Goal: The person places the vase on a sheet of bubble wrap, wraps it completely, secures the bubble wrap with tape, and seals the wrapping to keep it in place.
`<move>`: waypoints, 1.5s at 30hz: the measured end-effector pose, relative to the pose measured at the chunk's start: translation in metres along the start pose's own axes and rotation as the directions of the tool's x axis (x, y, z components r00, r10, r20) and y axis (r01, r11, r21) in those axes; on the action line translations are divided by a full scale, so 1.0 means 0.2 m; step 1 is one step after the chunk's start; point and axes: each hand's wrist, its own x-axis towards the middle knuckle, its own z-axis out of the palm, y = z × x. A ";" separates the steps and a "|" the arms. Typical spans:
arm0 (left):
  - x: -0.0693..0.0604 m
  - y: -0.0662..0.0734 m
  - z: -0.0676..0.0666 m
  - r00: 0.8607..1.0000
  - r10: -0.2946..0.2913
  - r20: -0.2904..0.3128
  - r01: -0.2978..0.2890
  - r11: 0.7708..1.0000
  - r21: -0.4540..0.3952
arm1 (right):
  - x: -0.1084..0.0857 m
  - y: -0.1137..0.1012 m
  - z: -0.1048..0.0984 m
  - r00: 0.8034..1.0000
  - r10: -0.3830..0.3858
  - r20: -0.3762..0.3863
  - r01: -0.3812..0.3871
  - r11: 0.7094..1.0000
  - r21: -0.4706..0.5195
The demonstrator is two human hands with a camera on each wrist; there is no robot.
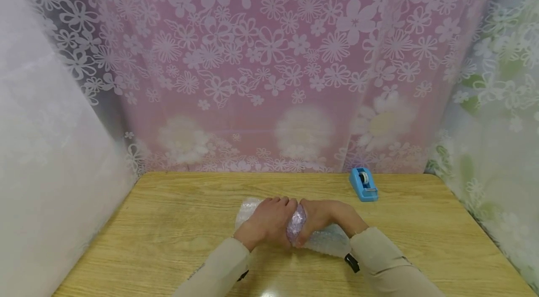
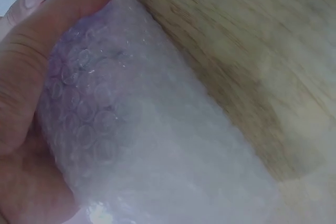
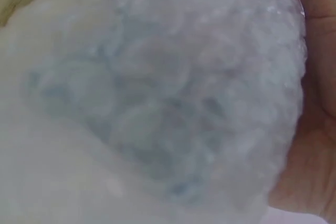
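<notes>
Bubble-wrapped bundle point(image 1: 297, 222) sits between left hand point(image 1: 271, 220) and right hand point(image 1: 321, 215), both gripping its middle, probably so the wrap point(image 2: 173, 145) won't loosen. Blue tape dispenser point(image 1: 358, 185) is beyond them, farther right on the table point(image 1: 181, 222).

A hand could pass over the table point(image 1: 177, 222) left of the bubble-wrapped bundle point(image 1: 297, 223), or along the strip behind it. The left hand point(image 1: 271, 220) and right hand point(image 1: 323, 215), wrapped round the bundle, block its middle, leaving a narrow gap between them. Farther back, to the right, the blue tape dispenser point(image 1: 364, 185) obstructs; the floral curtain point(image 1: 261, 77) bounds the far edge.
</notes>
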 end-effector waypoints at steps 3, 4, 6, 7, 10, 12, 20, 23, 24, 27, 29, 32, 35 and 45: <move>0.00 -0.01 0.00 1.000 -0.004 0.008 0.004 0.999 -0.033 | 0.01 0.00 0.00 1.000 0.015 -0.005 -0.015 1.000 -0.013; 0.00 -0.01 0.01 1.000 -0.004 0.006 0.004 0.999 -0.036 | 0.01 0.00 0.00 1.000 0.024 -0.007 -0.024 1.000 -0.019; 0.00 -0.01 0.01 1.000 -0.006 0.003 0.006 0.999 -0.032 | 0.01 -0.01 -0.01 0.999 0.043 -0.008 -0.044 0.999 -0.031; 0.00 -0.01 0.01 1.000 -0.008 0.000 0.008 1.000 -0.024 | 0.01 -0.01 -0.01 0.999 0.052 -0.010 -0.053 0.998 -0.038; 0.00 0.00 0.01 1.000 -0.021 -0.004 0.021 1.000 -0.013 | 0.01 -0.01 -0.01 0.999 0.050 0.004 -0.050 0.998 -0.042; -0.01 0.01 0.02 0.999 -0.032 -0.008 0.032 1.000 -0.001 | 0.01 -0.01 -0.02 0.999 0.027 0.025 -0.026 0.999 -0.042; -0.05 0.09 -0.01 0.992 -0.103 0.074 0.107 0.992 -0.060 | 0.03 0.02 -0.02 0.967 -0.140 0.211 0.147 0.989 -0.017; -0.06 0.09 -0.02 0.988 -0.106 0.117 0.119 0.986 -0.113 | 0.04 0.02 -0.02 0.949 -0.164 0.271 0.166 0.986 0.014; -0.06 0.08 -0.02 0.986 -0.101 0.129 0.118 0.985 -0.126 | 0.04 0.02 -0.03 0.946 -0.162 0.281 0.166 0.986 0.008; -0.06 0.06 -0.03 0.982 -0.088 0.168 0.116 0.979 -0.165 | 0.05 0.02 -0.04 0.949 -0.121 0.290 0.135 0.990 -0.030; -0.04 0.04 -0.04 0.977 -0.082 0.197 0.121 0.974 -0.193 | 0.06 0.02 -0.05 0.949 -0.104 0.299 0.123 0.991 -0.044; -0.02 0.02 -0.05 0.967 -0.071 0.245 0.131 0.962 -0.239 | 0.08 0.04 -0.06 0.944 -0.104 0.313 0.115 0.993 -0.017; 0.00 0.00 -0.05 0.960 -0.053 0.275 0.130 0.953 -0.272 | 0.08 0.06 -0.06 0.943 -0.111 0.315 0.111 0.994 0.018; 0.01 -0.03 -0.04 0.955 -0.037 0.294 0.153 0.912 -0.381 | 0.00 0.05 -0.05 0.994 -0.033 0.103 0.039 0.998 -0.059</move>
